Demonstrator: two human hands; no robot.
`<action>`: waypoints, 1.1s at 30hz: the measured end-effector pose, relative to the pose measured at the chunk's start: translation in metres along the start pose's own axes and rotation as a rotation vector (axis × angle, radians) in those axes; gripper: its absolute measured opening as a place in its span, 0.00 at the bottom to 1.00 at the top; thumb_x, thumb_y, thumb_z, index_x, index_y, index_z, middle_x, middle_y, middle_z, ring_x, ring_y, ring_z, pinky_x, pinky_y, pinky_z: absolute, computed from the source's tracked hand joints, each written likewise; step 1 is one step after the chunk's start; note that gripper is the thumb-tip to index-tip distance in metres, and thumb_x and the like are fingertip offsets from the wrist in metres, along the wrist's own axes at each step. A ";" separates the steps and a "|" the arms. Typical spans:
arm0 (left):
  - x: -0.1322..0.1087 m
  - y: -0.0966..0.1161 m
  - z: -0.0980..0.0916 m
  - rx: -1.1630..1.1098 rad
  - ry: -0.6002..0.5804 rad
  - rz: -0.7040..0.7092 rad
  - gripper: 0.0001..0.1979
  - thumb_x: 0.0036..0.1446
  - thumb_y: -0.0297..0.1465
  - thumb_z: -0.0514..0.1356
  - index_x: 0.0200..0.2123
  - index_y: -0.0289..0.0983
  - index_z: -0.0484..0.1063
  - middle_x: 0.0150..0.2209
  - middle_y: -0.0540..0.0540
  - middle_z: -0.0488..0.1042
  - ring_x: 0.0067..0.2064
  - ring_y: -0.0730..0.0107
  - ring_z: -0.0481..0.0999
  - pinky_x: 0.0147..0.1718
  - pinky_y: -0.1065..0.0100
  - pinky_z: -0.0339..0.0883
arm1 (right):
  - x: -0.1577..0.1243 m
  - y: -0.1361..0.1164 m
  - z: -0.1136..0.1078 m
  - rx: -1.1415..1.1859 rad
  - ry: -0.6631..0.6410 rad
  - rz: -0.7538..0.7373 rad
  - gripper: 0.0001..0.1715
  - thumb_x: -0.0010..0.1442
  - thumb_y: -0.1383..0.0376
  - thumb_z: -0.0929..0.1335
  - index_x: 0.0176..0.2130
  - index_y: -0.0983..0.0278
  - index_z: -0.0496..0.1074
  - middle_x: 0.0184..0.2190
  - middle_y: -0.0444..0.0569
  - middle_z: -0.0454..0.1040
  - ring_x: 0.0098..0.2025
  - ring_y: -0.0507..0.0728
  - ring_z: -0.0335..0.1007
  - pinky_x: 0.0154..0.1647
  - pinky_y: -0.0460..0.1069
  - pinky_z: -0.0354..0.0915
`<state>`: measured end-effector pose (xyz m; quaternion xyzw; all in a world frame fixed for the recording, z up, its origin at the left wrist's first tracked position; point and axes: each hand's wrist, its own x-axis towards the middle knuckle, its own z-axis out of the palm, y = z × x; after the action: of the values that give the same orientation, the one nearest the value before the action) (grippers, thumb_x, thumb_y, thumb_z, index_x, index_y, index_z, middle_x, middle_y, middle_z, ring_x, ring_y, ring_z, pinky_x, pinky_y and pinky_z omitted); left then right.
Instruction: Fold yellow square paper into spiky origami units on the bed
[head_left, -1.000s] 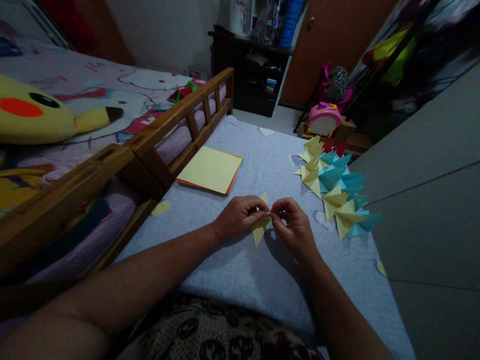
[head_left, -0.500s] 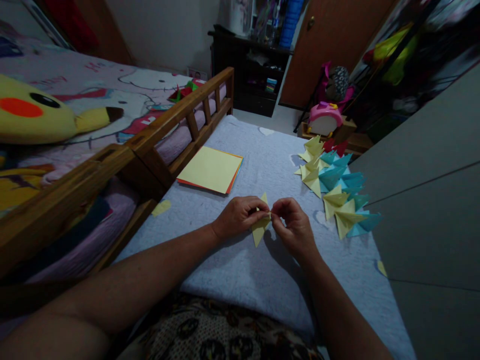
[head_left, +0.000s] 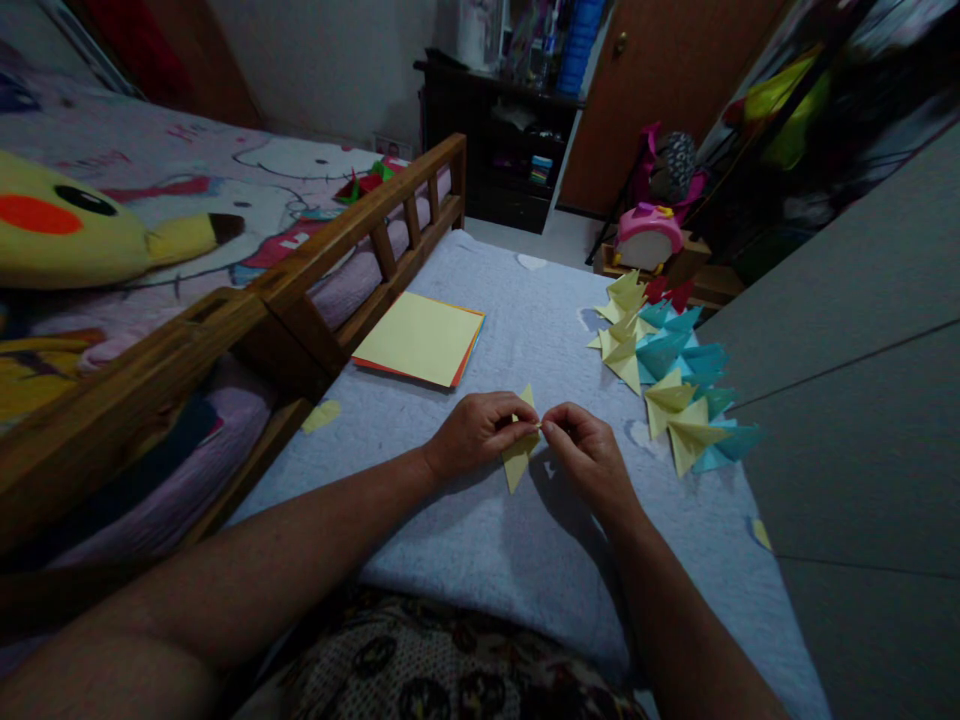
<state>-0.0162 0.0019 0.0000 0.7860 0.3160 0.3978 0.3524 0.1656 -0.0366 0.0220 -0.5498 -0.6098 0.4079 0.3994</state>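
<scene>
A yellow folded paper piece with pointed ends is held just above the light blue bedsheet. My left hand pinches its middle between thumb and fingers, covering part of it. From the other side, my right hand pinches a small tip of the same paper, and the fingertips of both hands almost meet there. Beyond my left hand lies a stack of square paper, yellow on top with orange, red and blue edges showing. Several yellow folded paper figures and blue folded paper figures stand to the right.
A wooden bed rail runs along the left, with a yellow plush toy on the bed behind it. On the right rises a pale panel. A dark cabinet and a pink toy stand at the back.
The fingers of my right hand have straightened and flattened slightly at the paper's tip. My left hand keeps the same pinch, and the paper has barely moved.
</scene>
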 end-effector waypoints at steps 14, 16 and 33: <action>0.000 0.001 0.000 -0.030 -0.008 -0.009 0.07 0.62 0.30 0.59 0.34 0.36 0.77 0.30 0.47 0.77 0.28 0.75 0.70 0.30 0.71 0.66 | 0.000 -0.002 -0.001 0.013 -0.038 0.045 0.12 0.56 0.57 0.67 0.28 0.63 0.69 0.21 0.41 0.63 0.24 0.50 0.57 0.25 0.46 0.55; 0.001 0.002 0.000 -0.041 -0.017 -0.041 0.07 0.61 0.31 0.60 0.33 0.36 0.77 0.29 0.47 0.77 0.28 0.74 0.70 0.29 0.71 0.65 | 0.000 -0.002 -0.001 0.013 -0.035 0.043 0.11 0.55 0.57 0.67 0.28 0.63 0.69 0.22 0.41 0.64 0.24 0.50 0.58 0.25 0.46 0.55; 0.002 0.000 0.000 -0.202 -0.047 -0.192 0.07 0.56 0.32 0.61 0.32 0.34 0.76 0.25 0.51 0.70 0.25 0.76 0.63 0.25 0.71 0.57 | 0.003 0.003 -0.002 -0.199 -0.002 -0.286 0.06 0.57 0.67 0.65 0.28 0.60 0.67 0.26 0.42 0.64 0.27 0.52 0.61 0.29 0.47 0.58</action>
<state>-0.0158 0.0031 0.0009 0.7217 0.3399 0.3735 0.4734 0.1682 -0.0337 0.0196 -0.4938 -0.7196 0.2849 0.3966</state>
